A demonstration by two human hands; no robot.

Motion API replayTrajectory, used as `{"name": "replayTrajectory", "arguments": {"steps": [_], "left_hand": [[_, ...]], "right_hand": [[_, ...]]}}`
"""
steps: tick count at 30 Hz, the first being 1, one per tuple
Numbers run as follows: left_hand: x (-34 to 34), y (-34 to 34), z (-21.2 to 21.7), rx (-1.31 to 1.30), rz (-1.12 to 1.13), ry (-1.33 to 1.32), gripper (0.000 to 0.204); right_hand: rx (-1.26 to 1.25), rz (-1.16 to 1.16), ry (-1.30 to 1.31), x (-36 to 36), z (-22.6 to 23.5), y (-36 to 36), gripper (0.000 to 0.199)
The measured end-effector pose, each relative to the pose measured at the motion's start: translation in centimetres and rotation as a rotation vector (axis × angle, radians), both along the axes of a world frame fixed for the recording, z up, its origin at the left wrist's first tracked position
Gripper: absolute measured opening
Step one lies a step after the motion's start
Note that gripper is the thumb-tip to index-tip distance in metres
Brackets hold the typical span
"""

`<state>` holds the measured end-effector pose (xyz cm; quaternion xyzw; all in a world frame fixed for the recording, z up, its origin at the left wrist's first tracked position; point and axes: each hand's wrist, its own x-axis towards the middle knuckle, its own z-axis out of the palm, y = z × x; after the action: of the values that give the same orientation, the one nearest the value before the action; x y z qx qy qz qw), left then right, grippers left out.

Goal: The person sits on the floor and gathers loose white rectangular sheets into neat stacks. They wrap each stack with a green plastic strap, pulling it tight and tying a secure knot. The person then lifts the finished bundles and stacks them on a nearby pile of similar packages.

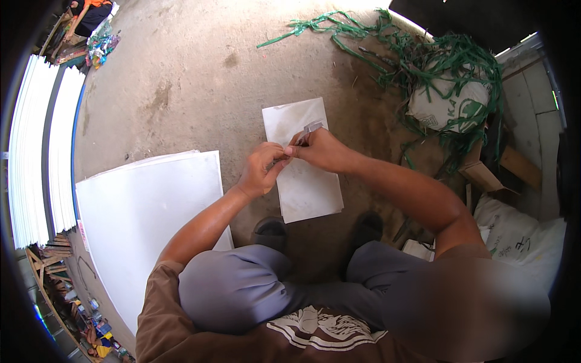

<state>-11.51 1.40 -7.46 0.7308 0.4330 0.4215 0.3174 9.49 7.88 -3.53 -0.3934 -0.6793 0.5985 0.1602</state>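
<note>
Hidden at the fingertips: the meeting point of the two hands is too small and shaded to make out; the fingers mask most of the small grey piece (313, 127), whose kind I cannot tell.
Blurred or cut off: a smeared patch covers the near right; a co-worker in orange (97, 3) is cut by the far left rim; the knees partly hide the dark footwear (270, 228).
Right hand (321, 150): fingers curled round the small grey piece, which sticks out on the far side; the thumb reaches left to the other hand's fingertips.
Left hand (261, 169): fingers bent inward, tips drawn together against the right thumb; whether they pinch anything, I cannot tell.
Small grey piece: in the right hand, above the narrow white stack (310, 193).
Narrow white stack: on the floor (200, 78), beyond the feet, partly covered by the hands.
Large white sheets (151, 199): lying to the left, near edge passing behind the left arm.
Far right: a white sack (448, 103) partly covered by green strips (393, 45).
</note>
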Motion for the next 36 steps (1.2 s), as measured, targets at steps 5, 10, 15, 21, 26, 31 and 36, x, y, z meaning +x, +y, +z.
{"name": "replayTrajectory", "arguments": {"steps": [5, 10, 15, 21, 26, 31, 36], "left_hand": [[1.9, -1.3, -1.1, -0.070, 0.149, -0.156, 0.007], [3.0, -1.3, -1.6, -0.208, 0.201, -0.249, 0.007], [2.6, -1.6, -3.4, -0.196, 0.165, -0.245, 0.006], [2.3, -1.9, -4.4, -0.285, 0.207, -0.253, 0.009], [2.0, -1.1, -4.3, -0.302, 0.082, -0.246, 0.008], [2.7, -0.8, -0.6, -0.396, 0.139, -0.135, 0.024], [3.1, -0.5, 0.1, -0.474, 0.120, -0.176, 0.031]], "right_hand": [[0.013, -0.296, -0.057, 0.0, 3.0, -2.3, 0.041], [0.296, 0.058, -0.305, 0.2, 6.0, -3.4, 0.032], [0.305, 0.237, -0.319, -4.2, 8.1, -0.6, 0.035], [0.236, 0.216, -0.207, -5.7, 4.1, 0.7, 0.037], [0.192, 0.200, -0.187, -5.7, 3.4, 1.7, 0.040], [-0.115, 0.498, -0.313, 0.0, 8.2, 6.8, 0.050], [-0.206, 0.452, -0.707, 10.4, 7.7, 18.1, 0.042]]}}
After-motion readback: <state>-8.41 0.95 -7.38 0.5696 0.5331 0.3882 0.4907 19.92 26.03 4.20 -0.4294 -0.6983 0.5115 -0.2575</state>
